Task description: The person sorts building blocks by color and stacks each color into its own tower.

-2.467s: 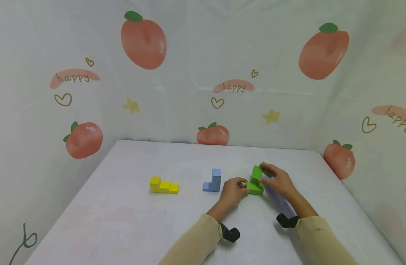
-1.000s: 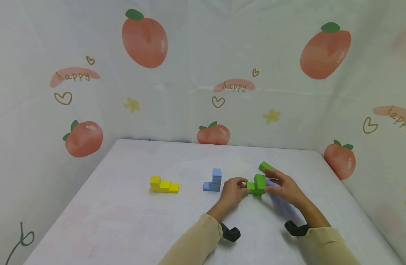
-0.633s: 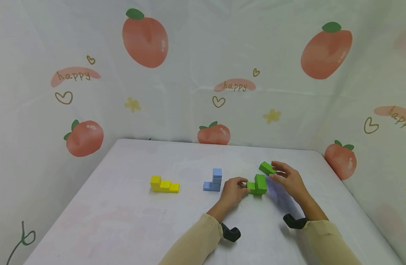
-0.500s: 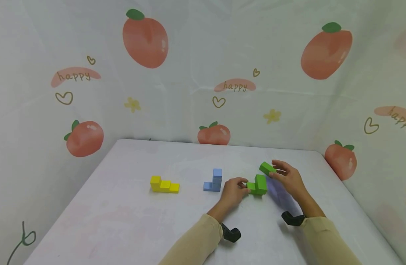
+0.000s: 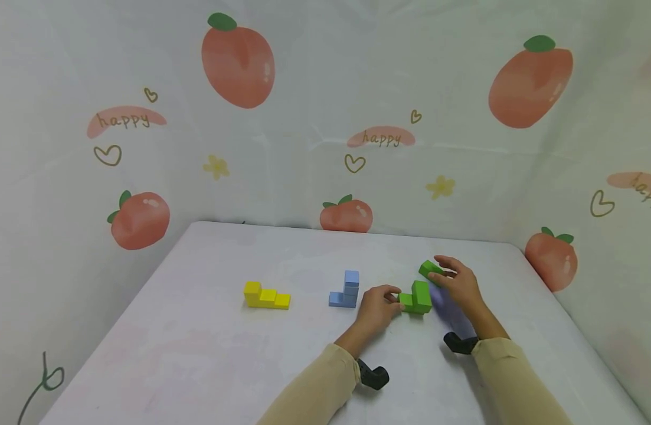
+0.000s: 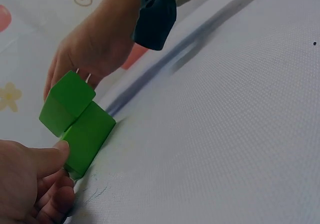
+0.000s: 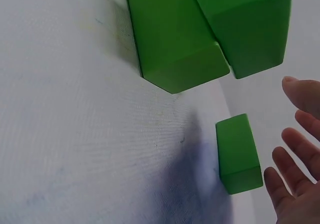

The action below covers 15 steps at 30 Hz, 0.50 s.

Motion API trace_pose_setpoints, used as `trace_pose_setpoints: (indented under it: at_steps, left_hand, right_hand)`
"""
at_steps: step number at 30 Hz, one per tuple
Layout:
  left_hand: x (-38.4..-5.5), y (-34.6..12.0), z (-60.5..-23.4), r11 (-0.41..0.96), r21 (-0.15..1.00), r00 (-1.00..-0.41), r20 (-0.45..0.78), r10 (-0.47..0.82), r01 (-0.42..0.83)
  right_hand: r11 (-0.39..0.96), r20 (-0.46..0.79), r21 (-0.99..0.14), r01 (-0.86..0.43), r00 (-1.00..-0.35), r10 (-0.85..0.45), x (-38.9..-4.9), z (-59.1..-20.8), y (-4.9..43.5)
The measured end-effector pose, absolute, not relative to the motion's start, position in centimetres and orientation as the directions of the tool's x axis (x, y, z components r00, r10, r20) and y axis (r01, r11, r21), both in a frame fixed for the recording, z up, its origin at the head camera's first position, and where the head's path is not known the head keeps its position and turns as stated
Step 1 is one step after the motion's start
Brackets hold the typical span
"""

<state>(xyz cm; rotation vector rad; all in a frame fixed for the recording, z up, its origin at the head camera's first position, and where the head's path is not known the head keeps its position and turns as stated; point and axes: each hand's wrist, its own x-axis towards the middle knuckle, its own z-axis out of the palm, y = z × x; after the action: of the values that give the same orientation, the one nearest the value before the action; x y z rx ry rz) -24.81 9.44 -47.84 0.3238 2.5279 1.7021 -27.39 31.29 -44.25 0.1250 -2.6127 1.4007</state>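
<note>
Two green blocks make a step shape right of centre in the head view: the lower green block [image 5: 405, 302] lies flat, and the upper green block [image 5: 422, 297] sits on its right part. My left hand [image 5: 377, 308] pinches the lower block's left end; its thumb [image 6: 52, 159] presses there in the left wrist view. Behind them lies a loose green block [image 5: 429, 269]. My right hand [image 5: 460, 286] is around the near right end of that block. In the right wrist view its fingers are spread beside the loose block [image 7: 238, 151], fingertips right at its edge.
Left of my left hand stands a blue block stack [image 5: 350, 289], tall at its right end. Farther left is a yellow stepped block shape [image 5: 267, 299]. A white cloth [image 5: 198, 354] covers the table, and a fruit-printed curtain [image 5: 304, 106] rises behind it.
The upper green block, tilted in my right hand earlier, now sits on the lower one. My right hand let go and moved back to the loose green block. My left hand stayed in place.
</note>
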Motion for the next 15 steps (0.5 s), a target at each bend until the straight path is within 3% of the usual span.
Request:
trace_pose_setpoints:
  at_steps: [15]
  left_hand:
    - [-24.57, 9.56, -47.72, 0.364, 0.923, -0.977, 0.052, 0.209, 0.127]
  right_hand:
    - [0.604, 0.156, -0.792, -0.092, -0.986, 0.054, -28.3, -44.75, 31.38]
